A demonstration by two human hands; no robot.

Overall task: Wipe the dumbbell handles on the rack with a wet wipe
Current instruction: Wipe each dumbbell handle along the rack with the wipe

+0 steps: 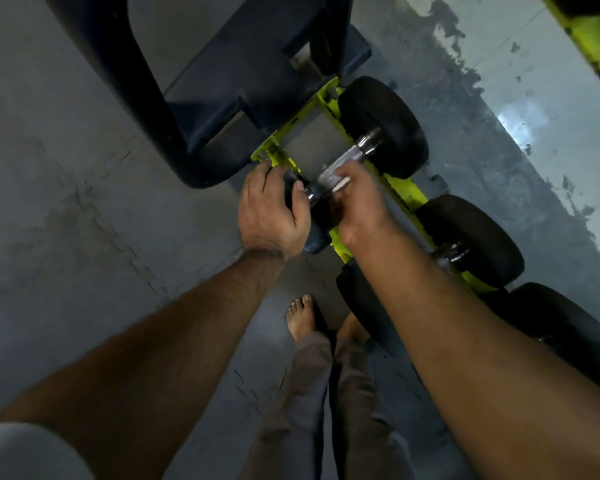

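Note:
A black dumbbell lies across the yellow-green rack (404, 190); its far head (383, 128) is in full view and its steel handle (352, 157) runs toward me. My left hand (271, 213) grips the near head of that dumbbell, fingers curled over its top. My right hand (355, 202) holds a pale wet wipe (340, 185) against the near part of the handle, fingers wrapped round it. The hand is motion-blurred. A second dumbbell (471, 237) sits further right on the rack, partly behind my right forearm.
A third black dumbbell head (561, 327) lies at the right edge. A dark blue frame (174, 109) stands just beyond the rack's left end. My bare foot (300, 317) and trouser legs are on the grey floor mats below. Another yellow-green bar (589, 39) crosses the top right corner.

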